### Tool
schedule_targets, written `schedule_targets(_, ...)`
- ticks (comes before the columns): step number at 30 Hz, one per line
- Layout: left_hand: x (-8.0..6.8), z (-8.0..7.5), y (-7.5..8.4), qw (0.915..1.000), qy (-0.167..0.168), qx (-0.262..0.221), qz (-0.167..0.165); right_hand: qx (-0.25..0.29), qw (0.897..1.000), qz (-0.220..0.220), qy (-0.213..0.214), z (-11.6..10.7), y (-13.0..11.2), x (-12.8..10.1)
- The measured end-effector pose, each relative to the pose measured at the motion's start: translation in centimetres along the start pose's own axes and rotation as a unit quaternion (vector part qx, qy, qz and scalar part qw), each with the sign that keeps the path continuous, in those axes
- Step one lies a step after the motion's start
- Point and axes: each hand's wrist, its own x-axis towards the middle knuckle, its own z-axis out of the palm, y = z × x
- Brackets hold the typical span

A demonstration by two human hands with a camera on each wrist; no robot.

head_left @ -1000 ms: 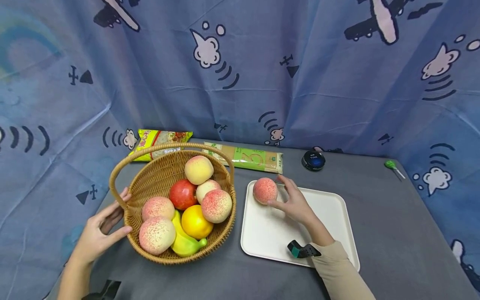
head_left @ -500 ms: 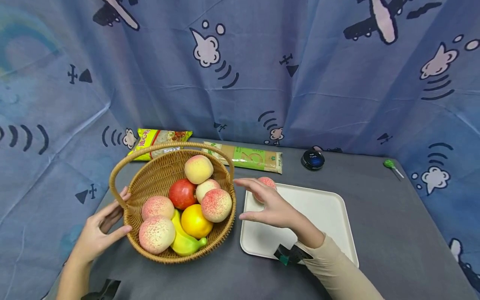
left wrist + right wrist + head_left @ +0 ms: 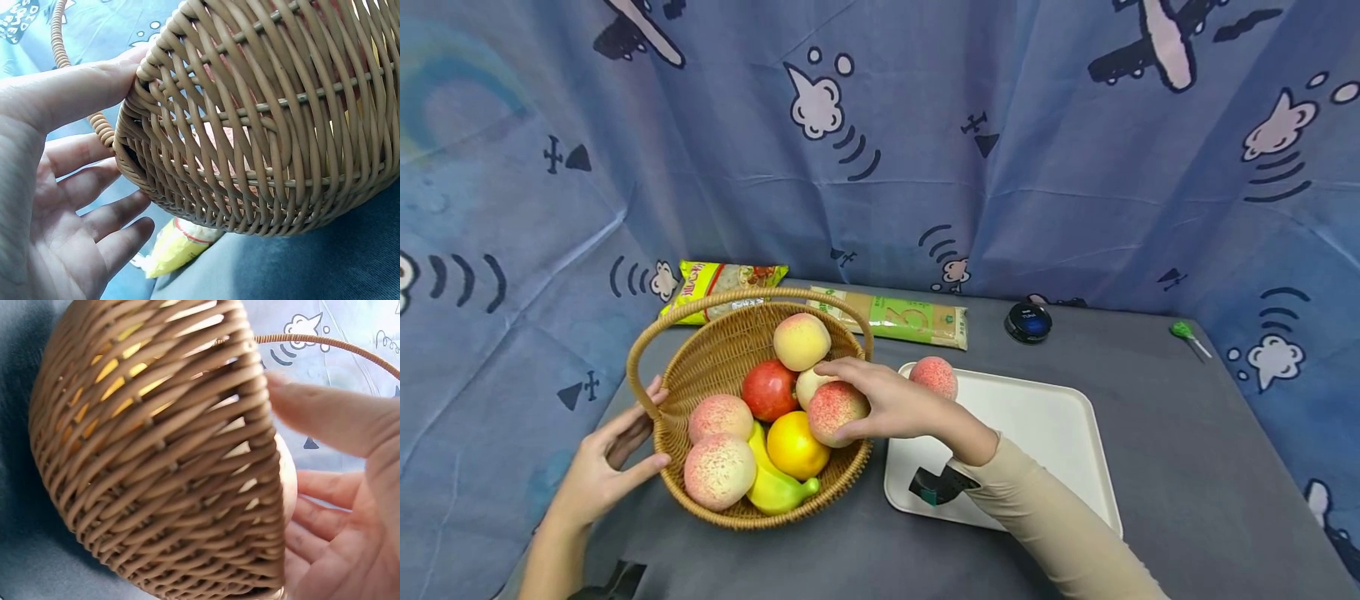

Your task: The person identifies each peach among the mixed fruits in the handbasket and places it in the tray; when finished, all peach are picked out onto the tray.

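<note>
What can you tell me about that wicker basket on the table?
The wicker basket is round, woven of tan cane, with one arched handle over it. It stands upright on the grey table, left of the white tray, heaped with peaches, a red fruit, an orange and a yellow one. The left hand touches its wall; the right hand reaches in onto a peach.

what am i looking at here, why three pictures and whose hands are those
No machine: a person wears three cameras. The wide picture comes from the head, looking down at a grey table. The two close-ups come from the wrists, so they mostly show wicker. The left hand rests against the basket of fruit. The right hand reaches in and lies over a pink peach; a full grip cannot be confirmed. Another peach sits on the white tray. Two food packets lie behind.
</note>
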Motion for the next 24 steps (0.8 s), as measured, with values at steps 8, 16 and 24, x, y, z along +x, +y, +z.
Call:
schedule_targets(8,0.2,0.1,-0.1,0.9988,-0.004,-0.018,0.046,-0.034,0.999,0.019,-0.026,0.2,-0.1,0.6)
schedule_targets(16,0.3,0.2,0.0,0.9988,-0.003,-0.015,0.047,-0.052,0.998,0.01,-0.017,0.4,-0.1,0.6)
schedule_targets(24,0.0,0.3,0.5,1.0,0.004,0.005,0.004,0.005,0.998,-0.008,0.062,1.2,0.4,0.0)
